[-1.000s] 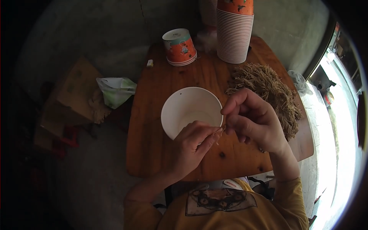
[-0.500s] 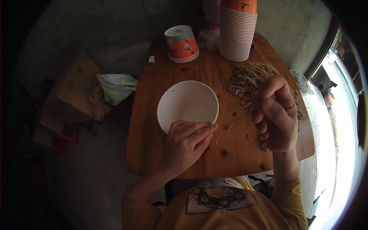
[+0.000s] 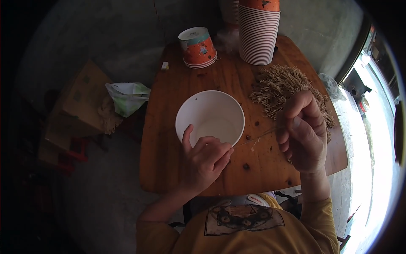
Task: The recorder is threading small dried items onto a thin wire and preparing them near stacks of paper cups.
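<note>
A white paper bucket point(image 3: 210, 114) lies tipped toward me on the wooden table, its round mouth facing up and a small dark hole near the far rim. My left hand point(image 3: 207, 158) is at its near rim, thumb and index finger pinched together, one finger raised. My right hand point(image 3: 305, 134) is held up to the right of the bucket, fingers curled and closed in a pinch. A thin string point(image 3: 266, 133) stretches between the two pinches. Whether it passes through the bucket's wall is hidden. Beyond my right hand lies a pile of tan strings point(image 3: 279, 86).
On the wooden table point(image 3: 169, 165), orange-and-teal paper buckets point(image 3: 198, 48) stand upside down at the back, beside a tall stack of nested buckets point(image 3: 259, 36). A small white-and-yellow item point(image 3: 165, 66) sits at the far left. Off the left edge are a plastic bag point(image 3: 128, 99) and a cardboard box point(image 3: 80, 95).
My left fingers, which lay over the rim, are now pinched, with one finger lifted. The string now shows stretched between both hands. The bucket has shifted slightly right.
</note>
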Available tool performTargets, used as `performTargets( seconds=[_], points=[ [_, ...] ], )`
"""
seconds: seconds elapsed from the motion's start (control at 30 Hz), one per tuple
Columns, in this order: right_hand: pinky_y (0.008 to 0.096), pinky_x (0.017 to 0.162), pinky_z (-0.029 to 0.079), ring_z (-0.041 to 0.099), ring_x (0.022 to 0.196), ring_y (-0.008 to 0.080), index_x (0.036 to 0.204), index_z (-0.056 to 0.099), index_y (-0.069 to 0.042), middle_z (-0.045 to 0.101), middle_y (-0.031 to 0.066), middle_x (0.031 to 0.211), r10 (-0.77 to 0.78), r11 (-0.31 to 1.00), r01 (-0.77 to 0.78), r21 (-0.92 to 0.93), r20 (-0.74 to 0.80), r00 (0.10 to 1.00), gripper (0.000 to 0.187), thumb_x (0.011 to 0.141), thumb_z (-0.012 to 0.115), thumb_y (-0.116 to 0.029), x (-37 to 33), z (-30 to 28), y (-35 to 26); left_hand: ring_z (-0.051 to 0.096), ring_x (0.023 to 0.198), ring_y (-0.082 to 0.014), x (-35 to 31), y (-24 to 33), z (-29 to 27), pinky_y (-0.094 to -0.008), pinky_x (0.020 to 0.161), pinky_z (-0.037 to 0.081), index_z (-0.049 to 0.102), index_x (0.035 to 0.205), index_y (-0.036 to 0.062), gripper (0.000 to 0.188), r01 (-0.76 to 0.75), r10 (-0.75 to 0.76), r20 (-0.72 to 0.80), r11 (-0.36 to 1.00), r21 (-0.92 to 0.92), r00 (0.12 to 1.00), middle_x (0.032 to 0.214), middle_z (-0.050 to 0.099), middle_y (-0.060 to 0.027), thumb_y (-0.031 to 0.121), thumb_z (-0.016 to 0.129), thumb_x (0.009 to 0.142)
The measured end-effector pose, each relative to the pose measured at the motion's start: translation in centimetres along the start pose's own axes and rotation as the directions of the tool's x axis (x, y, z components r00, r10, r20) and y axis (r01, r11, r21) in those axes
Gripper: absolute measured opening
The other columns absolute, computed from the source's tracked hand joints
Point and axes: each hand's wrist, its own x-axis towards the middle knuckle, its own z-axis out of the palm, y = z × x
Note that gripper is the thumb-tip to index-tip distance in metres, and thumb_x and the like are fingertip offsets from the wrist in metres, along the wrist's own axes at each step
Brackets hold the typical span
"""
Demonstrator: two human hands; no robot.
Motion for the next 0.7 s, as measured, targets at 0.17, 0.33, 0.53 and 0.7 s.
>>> performTargets(
  seconds=[0.17, 0.33, 0.53, 0.7],
  points=[
    [0.0147, 0.043, 0.038, 0.055, 0.053, 0.0055, 0.097, 0.05, -0.008, 0.06, 0.004, 0.068, -0.058, 0.998, 0.058, -0.007, 0.017, 0.998, 0.009, 0.09, 0.053, -0.012, -1.0, -0.2, -0.5, 0.058, 0.077, -0.0125, 0.1, 0.3, 0.1, -0.0553, 0.106, 0.022, 0.062, 0.093, 0.0154, 0.022, -0.012, 0.012, 0.025, 1.0, 0.003, 1.0, 0.072, 0.056, 0.0047, 0.01, 0.073, 0.074],
    [0.0142, 0.039, 0.035, 0.052, 0.046, 0.0059, 0.097, 0.05, -0.008, 0.06, 0.004, 0.067, -0.041, 0.999, 0.041, 0.033, 0.007, 0.999, 0.01, 0.091, 0.054, -0.016, -1.4, -0.3, -0.4, 0.058, 0.08, -0.013, 0.4, -1.1, -0.3, -0.0545, 0.107, 0.021, 0.061, 0.09, 0.0155, 0.018, -0.036, 0.044, 0.105, 0.996, -0.085, 0.994, 0.073, 0.057, 0.0043, 0.013, 0.072, 0.076],
    [0.0141, 0.034, 0.031, 0.047, 0.041, 0.0047, 0.104, 0.053, -0.007, 0.059, 0.003, 0.067, 0.155, 0.972, -0.141, 0.188, -0.06, 0.986, 0.014, 0.093, 0.05, -0.015, 0.1, -2.5, -0.8, 0.05, 0.119, -0.0183, 2.0, -7.0, -3.0, -0.0498, 0.106, 0.025, 0.06, 0.086, 0.0167, 0.011, -0.052, 0.075, 0.284, 0.995, -0.088, 0.956, 0.1, 0.063, -0.0001, 0.016, 0.068, 0.08],
    [0.0132, 0.032, 0.029, 0.038, 0.036, 0.0024, 0.111, 0.053, -0.003, 0.063, 0.0062, 0.081, 0.142, 0.907, -0.145, 0.396, 0.039, 0.989, 0.021, 0.094, 0.045, -0.014, 1.4, -4.7, -0.4, 0.032, 0.135, -0.0266, 3.0, -12.2, -5.6, -0.0391, 0.104, 0.035, 0.059, 0.088, 0.007, 0.006, 0.227, -0.018, 0.443, 0.878, -0.422, 0.896, 0.13, 0.05, -0.0058, 0.003, 0.062, 0.084]
  ],
)
